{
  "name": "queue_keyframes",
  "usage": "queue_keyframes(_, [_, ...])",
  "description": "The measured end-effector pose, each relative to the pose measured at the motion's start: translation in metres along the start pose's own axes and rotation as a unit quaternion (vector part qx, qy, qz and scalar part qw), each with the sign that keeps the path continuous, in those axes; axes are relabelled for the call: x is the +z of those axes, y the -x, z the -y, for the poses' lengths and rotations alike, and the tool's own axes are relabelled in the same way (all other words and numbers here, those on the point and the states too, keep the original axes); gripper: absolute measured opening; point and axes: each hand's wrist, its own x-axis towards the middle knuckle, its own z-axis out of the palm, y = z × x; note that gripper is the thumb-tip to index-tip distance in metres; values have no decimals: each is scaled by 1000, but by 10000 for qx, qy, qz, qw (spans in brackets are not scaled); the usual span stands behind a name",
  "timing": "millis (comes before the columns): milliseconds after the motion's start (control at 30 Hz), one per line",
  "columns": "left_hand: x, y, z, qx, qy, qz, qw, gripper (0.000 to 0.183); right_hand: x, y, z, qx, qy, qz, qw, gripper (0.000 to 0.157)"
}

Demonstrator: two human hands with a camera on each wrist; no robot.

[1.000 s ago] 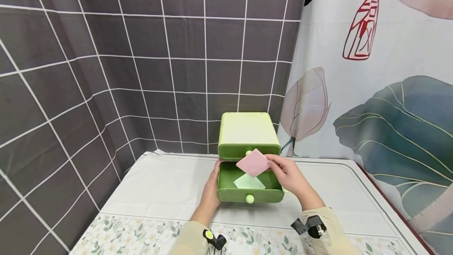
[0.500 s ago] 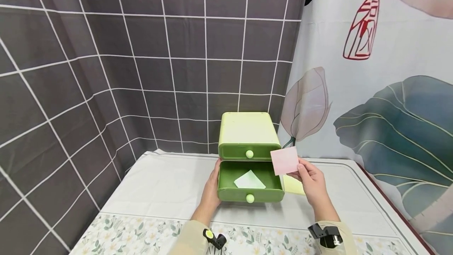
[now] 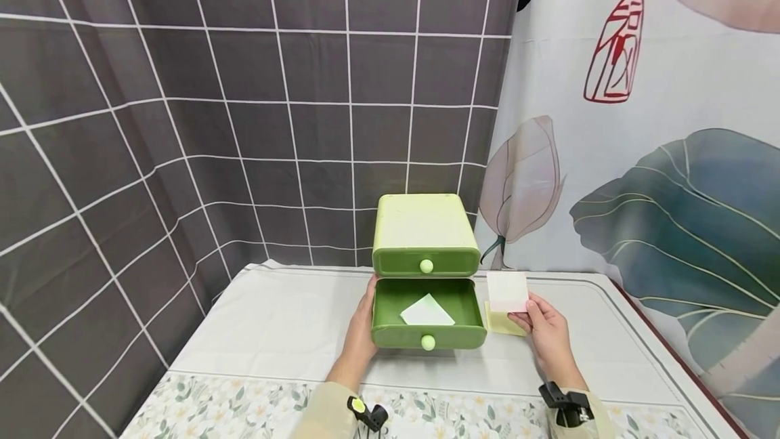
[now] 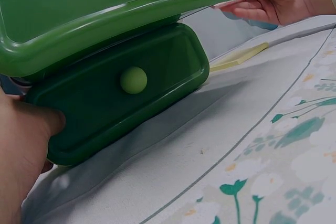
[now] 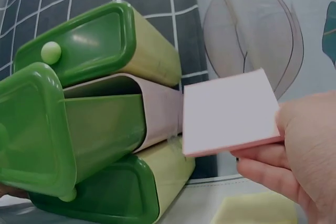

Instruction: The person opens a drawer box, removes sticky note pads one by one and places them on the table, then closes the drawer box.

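Observation:
A small drawer box (image 3: 425, 225) stands on the table, pale yellow-green with green fronts and round knobs. Its middle drawer (image 3: 396, 337) is pulled out, and a pale green-white sticky note pad (image 3: 428, 311) lies inside. My left hand (image 3: 359, 330) holds the box at its left side; in the left wrist view its thumb (image 4: 50, 121) lies against the bottom drawer's front (image 4: 89, 98). My right hand (image 3: 551, 334) pinches a pink sticky note pad (image 5: 231, 111) by its edge, right of the box. Beneath it a yellow sticky note pad (image 3: 507, 325) lies on the table.
A white cloth (image 3: 274, 317) with a floral front strip (image 3: 244, 402) covers the table. Behind the box hangs a dark grid-patterned curtain (image 3: 317, 134), and a white curtain (image 3: 548, 59) with flower prints hangs at the right.
My right hand has carried the pink pad from above the open drawer to the right, then lower, over the yellow pad. My left hand stays at the box.

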Motion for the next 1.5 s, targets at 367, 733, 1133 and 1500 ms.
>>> queue_keyframes(367, [0, -2, 1, 27, -157, -31, 9999, 93, 2, -4, -15, 490, 1432, -722, 9858, 37])
queue_keyframes(733, [0, -1, 2, 79, -123, -22, 9999, 96, 9, 6, -10, -656, 4848, -1136, 8647, 28])
queue_keyframes(1133, [-2, -4, -1, 135, -173, -76, 9997, 96, 7, 3, -16, -916, 5671, -1209, 8095, 18])
queue_keyframes(1500, [-1, -1, -2, 62, -117, -33, 9999, 96, 12, 9, -18, -921, 5685, -1195, 8087, 18])
